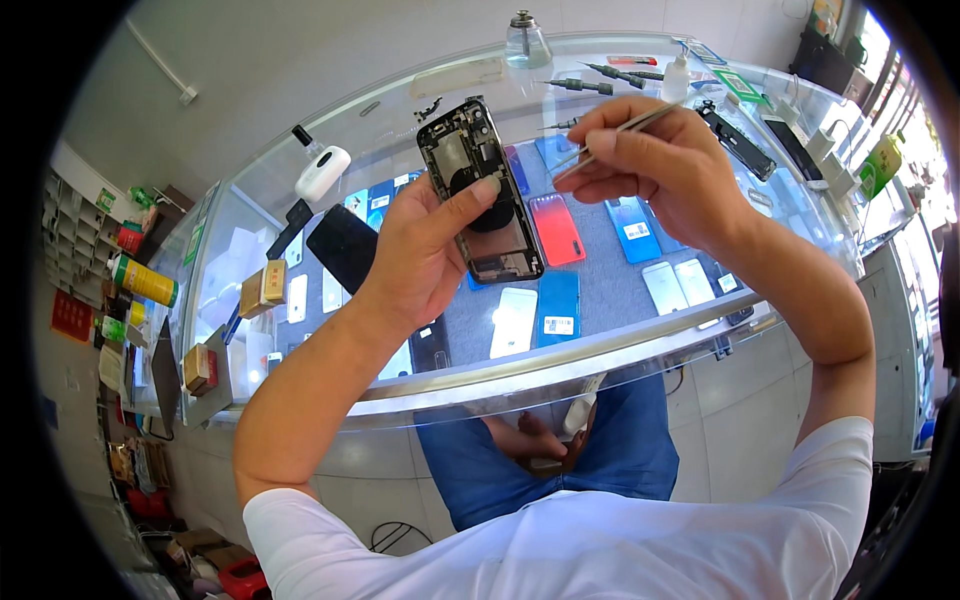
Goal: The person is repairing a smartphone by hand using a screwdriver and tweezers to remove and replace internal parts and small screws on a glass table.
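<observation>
My left hand (425, 235) grips an opened smartphone housing (505, 250) above the glass counter, its thumb lying across the inside. The housing stands tilted, its inner parts and a dark round coil showing. To its right, my right hand (655, 150) pinches a pair of metal tweezers (640, 120) between thumb and fingers. The tweezers' tips point down and left, apart from the housing. A small dark part (428, 108) lies on the glass just beyond the housing's upper left corner. A dark phone screen (342, 247) lies left of my left hand.
Several phones, among them a red one (556, 230), lie under the counter's glass. Screwdrivers (578, 86), a glass bottle (527, 45) and a pump bottle (676, 78) stand or lie at the back. A white oval device (323, 172) and small boxes (263, 288) sit left. A black phone part (738, 142) lies right.
</observation>
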A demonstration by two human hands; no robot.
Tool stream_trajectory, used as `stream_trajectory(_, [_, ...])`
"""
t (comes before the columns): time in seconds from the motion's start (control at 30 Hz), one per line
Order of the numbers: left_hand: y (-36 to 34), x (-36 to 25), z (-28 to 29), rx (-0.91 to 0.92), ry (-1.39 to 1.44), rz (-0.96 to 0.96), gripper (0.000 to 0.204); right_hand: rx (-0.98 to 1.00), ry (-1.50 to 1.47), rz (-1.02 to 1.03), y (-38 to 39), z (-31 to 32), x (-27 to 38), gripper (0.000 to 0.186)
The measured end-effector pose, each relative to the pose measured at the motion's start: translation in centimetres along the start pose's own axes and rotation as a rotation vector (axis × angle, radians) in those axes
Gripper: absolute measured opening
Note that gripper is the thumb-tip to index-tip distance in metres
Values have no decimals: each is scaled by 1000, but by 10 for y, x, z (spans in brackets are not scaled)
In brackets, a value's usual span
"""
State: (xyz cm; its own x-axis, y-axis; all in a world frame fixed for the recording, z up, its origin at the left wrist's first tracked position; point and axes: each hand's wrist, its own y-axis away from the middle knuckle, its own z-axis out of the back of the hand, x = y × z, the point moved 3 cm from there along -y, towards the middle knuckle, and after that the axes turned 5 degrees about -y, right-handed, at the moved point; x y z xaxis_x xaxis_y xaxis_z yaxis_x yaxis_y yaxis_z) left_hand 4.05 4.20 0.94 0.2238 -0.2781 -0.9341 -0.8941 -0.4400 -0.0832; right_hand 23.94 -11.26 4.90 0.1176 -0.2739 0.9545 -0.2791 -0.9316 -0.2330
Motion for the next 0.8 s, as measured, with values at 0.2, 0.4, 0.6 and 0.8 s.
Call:
stream_trajectory(0.2, [2,-1,9,-2,39,-1,25,-151,-130,6,-11,-39,8,32])
stream_trajectory(0.4, [2,-3,13,51,90,-19,24,-161,-186,104,-3,-51,-2,33])
stream_trajectory(0.6, [2,0,7,22,49,-51,24,-127,-130,155,8,-49,-11,28])
stream_trajectory(0.8, [1,0,4,18,10,-94,24,-163,-119,119,6,-48,-16,28])
